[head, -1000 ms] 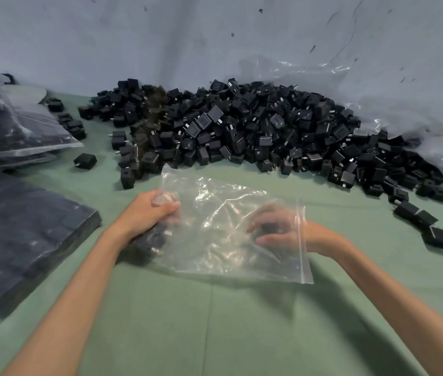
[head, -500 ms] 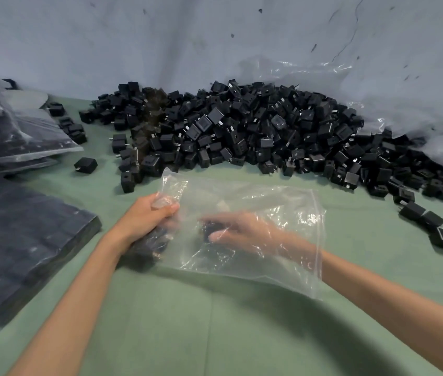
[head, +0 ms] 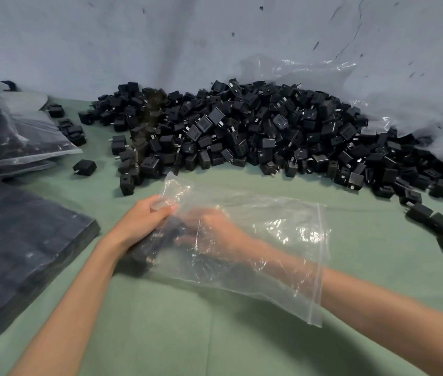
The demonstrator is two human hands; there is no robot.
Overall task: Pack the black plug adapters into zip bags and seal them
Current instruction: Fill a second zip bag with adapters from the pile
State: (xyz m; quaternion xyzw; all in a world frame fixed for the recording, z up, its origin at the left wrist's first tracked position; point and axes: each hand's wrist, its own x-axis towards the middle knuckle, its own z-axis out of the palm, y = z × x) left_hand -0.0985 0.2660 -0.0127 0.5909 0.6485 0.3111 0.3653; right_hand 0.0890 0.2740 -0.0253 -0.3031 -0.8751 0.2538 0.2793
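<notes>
Clear plastic zip bag [head: 282, 213] lies flat on the green worktop [head: 242, 335], mouth to the person's right, zip strip [head: 320, 267] unsealed. Left hand [head: 144, 221] pinches the bag's closed left corner, thumb and fingers curled on the film. Right hand [head: 215, 229] is inside the bag, forearm passing through the mouth, fingers down among a few black plug adapters [head: 160, 240] gathered at the closed end. Through the creased film it cannot be told whether those fingers hold one or merely push. Judged state: this bag is at an early fill, with only a small cluster in it and most of its volume slack. Done so far: several filled bags [head: 19, 240] stacked at the left edge of the worktop. Left to do: a large loose pile [head: 242, 131] of adapters against the back wall, plus strays trailing off to the right. Filling this bag, withdrawing the right hand and sealing the strip are not yet done.
</notes>
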